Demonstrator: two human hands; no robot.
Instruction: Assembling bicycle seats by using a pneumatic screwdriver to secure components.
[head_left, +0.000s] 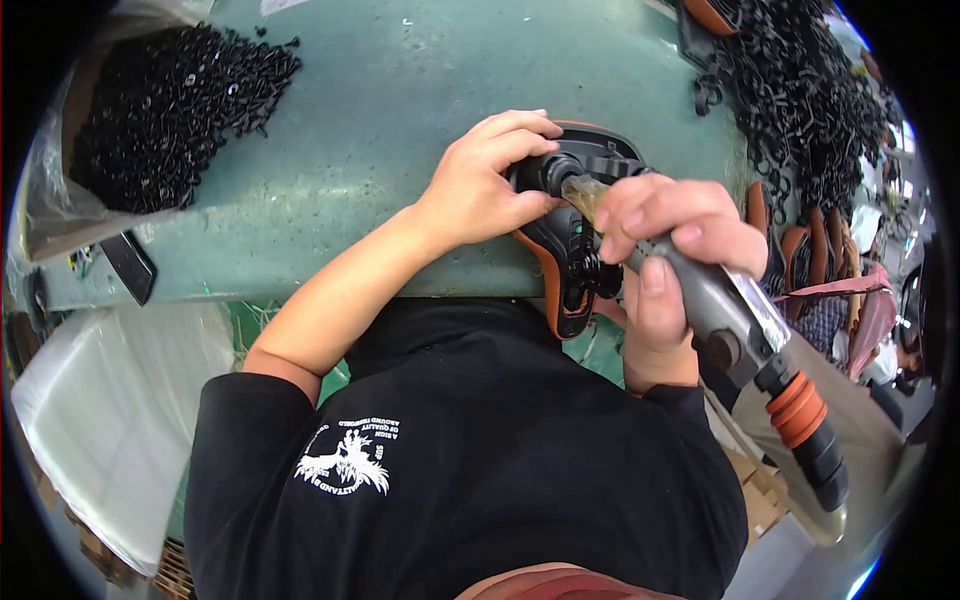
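Observation:
An orange and black bicycle saddle [552,280] lies underside up at the table's near edge, its narrow nose toward me. My left hand [492,178] grips the saddle's wide rear part, with fingers and thumb around a black round fitting [553,172] there. My right hand [690,235] is wrapped around a grey power screwdriver [715,300], which has an orange and black tail with a hose end. The screwdriver's tip points at the black fitting between my left fingers and thumb. Exactly where the bit meets the fitting is hidden.
Small black parts [185,110] form a heap in a plastic-lined box on the left. Black looped parts [805,100] are piled at right, beside more orange and black saddles [795,255]. A dark flat piece [130,265] lies at the green table's [370,90] left edge. Wrapped white material [110,420] stands below.

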